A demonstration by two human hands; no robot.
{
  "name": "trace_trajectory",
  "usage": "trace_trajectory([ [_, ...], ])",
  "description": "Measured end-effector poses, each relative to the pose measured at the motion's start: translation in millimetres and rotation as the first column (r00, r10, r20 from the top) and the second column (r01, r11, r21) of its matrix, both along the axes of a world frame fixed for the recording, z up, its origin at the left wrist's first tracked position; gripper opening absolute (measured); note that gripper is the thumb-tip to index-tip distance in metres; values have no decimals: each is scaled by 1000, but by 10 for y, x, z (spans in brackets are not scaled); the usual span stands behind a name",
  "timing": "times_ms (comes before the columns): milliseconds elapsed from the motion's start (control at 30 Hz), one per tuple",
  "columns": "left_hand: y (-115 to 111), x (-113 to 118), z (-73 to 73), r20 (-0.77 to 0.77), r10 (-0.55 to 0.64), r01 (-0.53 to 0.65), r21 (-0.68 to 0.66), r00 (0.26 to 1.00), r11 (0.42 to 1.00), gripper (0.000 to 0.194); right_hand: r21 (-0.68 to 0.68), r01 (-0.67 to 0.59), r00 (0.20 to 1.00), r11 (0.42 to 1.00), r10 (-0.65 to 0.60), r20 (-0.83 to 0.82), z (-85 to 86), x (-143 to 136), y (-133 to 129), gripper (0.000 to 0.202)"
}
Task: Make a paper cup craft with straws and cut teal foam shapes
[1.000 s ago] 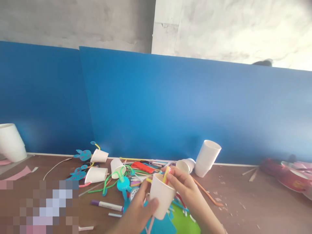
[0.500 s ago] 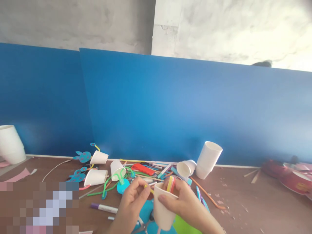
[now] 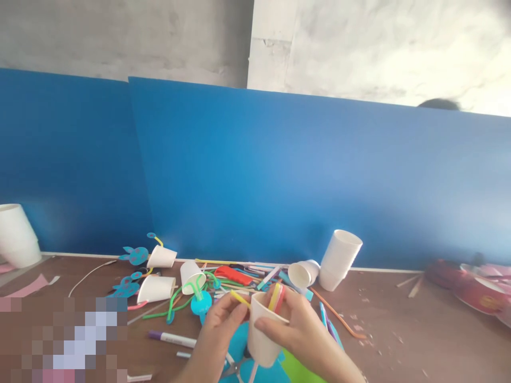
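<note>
A white paper cup (image 3: 264, 338) is upright between my hands. My right hand (image 3: 297, 332) grips its right side, thumb on the outside and fingers at the rim. Yellow, white and red strips (image 3: 276, 298) show at the cup's mouth beside those fingers. My left hand (image 3: 223, 330) pinches a yellow straw (image 3: 240, 298) at the cup's left side; its other end is hidden by the cup. A pale stick (image 3: 253, 372) shows below the cup. Under my hands lie scissors (image 3: 236, 367) and blue paper (image 3: 239, 340), with green paper (image 3: 299, 369) to the right.
Behind stand a cup stack (image 3: 340, 260) and lying cups (image 3: 304, 274). Cups with blue paper animals (image 3: 138, 256), a red cutter (image 3: 233, 275), green straws (image 3: 175, 308) and a purple-capped marker (image 3: 171, 338) lie left. Red items (image 3: 483, 292) are far right. A blue partition (image 3: 279, 175) rises behind.
The cup and both hands are slightly higher in view. More of the yellow straw shows above my left fingers, and the scissors are more exposed.
</note>
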State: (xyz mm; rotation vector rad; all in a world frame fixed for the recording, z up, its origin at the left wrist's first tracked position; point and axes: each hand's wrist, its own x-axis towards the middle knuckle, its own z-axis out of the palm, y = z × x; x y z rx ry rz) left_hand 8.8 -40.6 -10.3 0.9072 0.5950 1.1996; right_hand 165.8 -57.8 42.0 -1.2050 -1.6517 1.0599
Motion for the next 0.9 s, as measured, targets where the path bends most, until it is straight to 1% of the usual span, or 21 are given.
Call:
trace_trajectory([
  [67, 13, 1, 16, 70, 124, -116, -110, 990, 987, 29, 33, -82, 986, 996, 86, -143, -18, 56, 25, 34],
  [100, 27, -11, 35, 110, 192, -171, -174, 975, 970, 29, 47, -114, 970, 992, 121, -210, -25, 90, 41, 40],
  [133, 42, -29, 60, 144, 249, -212, -233, 958, 949, 30, 55, -120, 957, 991, 131, -260, -32, 122, 58, 38],
  [200, 70, -69, 114, 184, 314, -246, -320, 931, 915, 33, 81, -63, 951, 995, 84, -298, -55, 166, 94, 25],
  [267, 82, -92, 157, 196, 321, -234, -368, 927, 900, 33, 146, 12, 967, 989, 25, -252, -98, 167, 122, 16],
  [300, 79, -93, 170, 198, 313, -221, -385, 929, 896, 32, 196, 29, 977, 980, 14, -214, -127, 151, 129, 13],
  [333, 72, -87, 175, 200, 309, -211, -399, 930, 892, 31, 243, 31, 984, 970, 12, -175, -157, 127, 132, 11],
  [400, 50, -62, 166, 206, 298, -192, -416, 932, 889, 28, 336, 19, 992, 942, 24, -125, -214, 68, 130, 13],
  [500, 29, -28, 133, 227, 260, -150, -409, 938, 900, 25, 437, -16, 989, 899, 78, -124, -256, 10, 123, 14],
  [533, 30, -27, 127, 237, 233, -123, -402, 943, 907, 24, 441, -25, 986, 897, 94, -135, -254, 7, 125, 13],
  [600, 45, -45, 130, 261, 146, -31, -400, 954, 916, 25, 394, -55, 980, 917, 124, -153, -226, 23, 131, 10],
  [667, 66, -85, 151, 279, 47, 71, -396, 959, 915, 27, 308, -128, 972, 943, 181, -151, -180, 58, 139, 16],
  [733, 83, -132, 176, 279, -16, 122, -368, 960, 922, 31, 224, -226, 955, 948, 261, -140, -134, 93, 143, 23],
  [800, 91, -167, 186, 258, -38, 118, -304, 965, 945, 36, 163, -281, 940, 946, 305, -152, -105, 119, 144, 25],
  [833, 93, -176, 185, 242, -37, 103, -265, 969, 959, 37, 141, -281, 936, 949, 303, -179, -98, 126, 144, 26],
  [900, 92, -172, 170, 210, 11, 30, -195, 978, 980, 34, 103, -223, 930, 969, 243, -276, -100, 129, 144, 24],
])
